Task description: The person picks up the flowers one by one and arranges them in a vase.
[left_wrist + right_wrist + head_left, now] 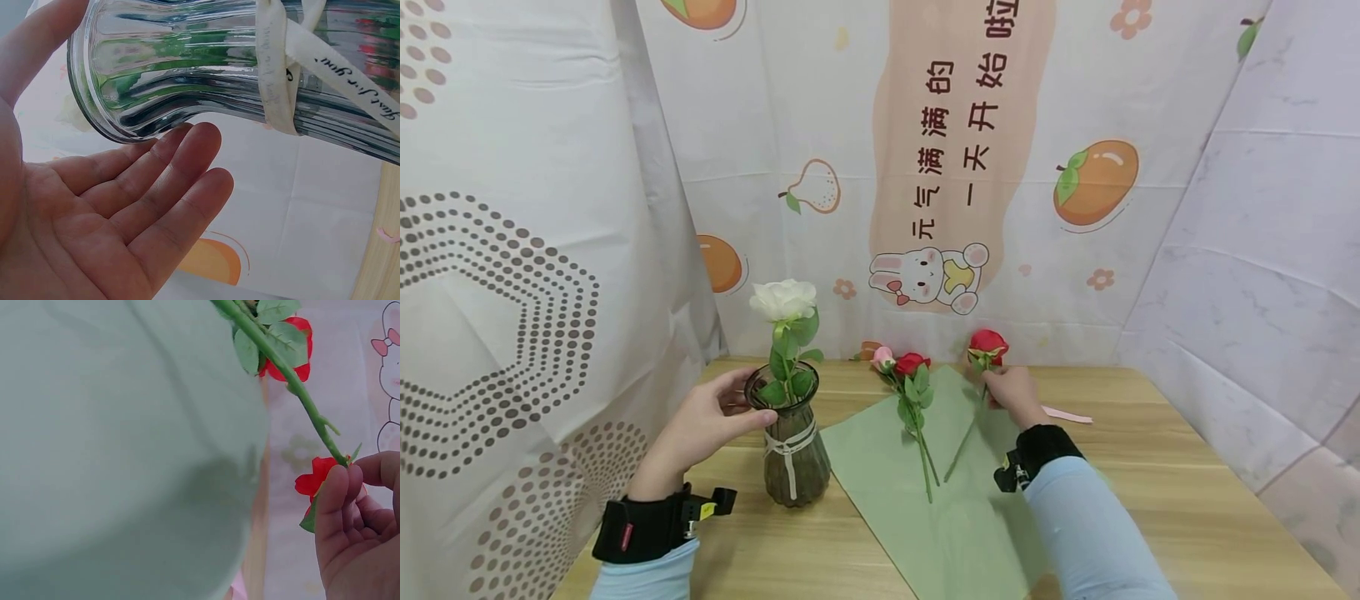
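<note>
A ribbed, smoky glass vase stands upright on the wooden table, with a white printed ribbon tied round it. It holds one white rose with green leaves. My left hand holds the vase at its rim, thumb in front and fingers at the side. Between thumb and fingertips, my right hand pinches the green stem of a red rose just below the bloom. That stem slants down over the green wrapping paper.
Another red rose and a pink rosebud lie on the paper, their stems toward me. A pink ribbon strip lies right of my right hand. Printed curtains hang behind the wooden table and along both sides.
</note>
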`<move>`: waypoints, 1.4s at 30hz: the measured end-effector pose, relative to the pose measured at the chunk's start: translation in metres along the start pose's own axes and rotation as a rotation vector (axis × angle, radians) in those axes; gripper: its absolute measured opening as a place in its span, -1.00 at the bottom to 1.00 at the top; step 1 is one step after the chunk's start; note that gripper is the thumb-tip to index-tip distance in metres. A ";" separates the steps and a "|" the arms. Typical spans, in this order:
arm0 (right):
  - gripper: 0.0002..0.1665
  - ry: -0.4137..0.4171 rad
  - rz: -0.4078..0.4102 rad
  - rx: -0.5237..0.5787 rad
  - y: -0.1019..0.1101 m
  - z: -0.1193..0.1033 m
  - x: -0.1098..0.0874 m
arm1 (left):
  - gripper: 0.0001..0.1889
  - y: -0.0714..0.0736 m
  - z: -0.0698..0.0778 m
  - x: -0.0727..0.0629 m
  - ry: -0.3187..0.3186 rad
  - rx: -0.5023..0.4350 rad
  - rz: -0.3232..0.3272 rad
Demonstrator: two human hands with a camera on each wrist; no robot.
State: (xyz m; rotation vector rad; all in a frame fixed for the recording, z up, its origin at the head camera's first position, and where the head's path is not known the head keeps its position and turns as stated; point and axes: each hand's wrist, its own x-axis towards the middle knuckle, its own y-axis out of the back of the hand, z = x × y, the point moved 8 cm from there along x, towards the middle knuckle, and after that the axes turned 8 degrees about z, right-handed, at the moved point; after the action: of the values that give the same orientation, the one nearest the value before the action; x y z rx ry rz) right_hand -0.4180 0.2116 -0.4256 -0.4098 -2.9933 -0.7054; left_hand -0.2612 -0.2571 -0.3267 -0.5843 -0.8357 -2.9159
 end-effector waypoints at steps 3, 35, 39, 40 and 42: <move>-0.64 0.005 -0.009 0.019 0.001 -0.005 -0.001 | -0.20 0.000 0.000 0.000 0.000 0.000 -0.004; -0.73 -0.004 -0.039 0.202 -0.005 -0.030 0.002 | -0.24 0.000 0.001 0.000 -0.022 -0.003 0.004; -0.70 -0.017 -0.052 0.225 -0.005 -0.034 0.001 | -0.24 -0.001 0.000 0.000 -0.021 0.002 0.003; -0.68 -0.017 -0.057 0.231 -0.006 -0.036 0.001 | -0.24 -0.001 -0.001 0.000 -0.020 0.004 0.005; -0.66 -0.013 -0.066 0.249 -0.006 -0.040 0.000 | -0.23 -0.001 -0.001 0.000 -0.020 0.010 0.008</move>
State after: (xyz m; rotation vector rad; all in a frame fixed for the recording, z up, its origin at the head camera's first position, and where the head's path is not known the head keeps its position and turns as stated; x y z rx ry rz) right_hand -0.4203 0.1885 -0.3929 -0.3051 -3.0647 -0.3269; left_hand -0.2621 -0.2567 -0.3275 -0.6152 -0.8483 -2.9019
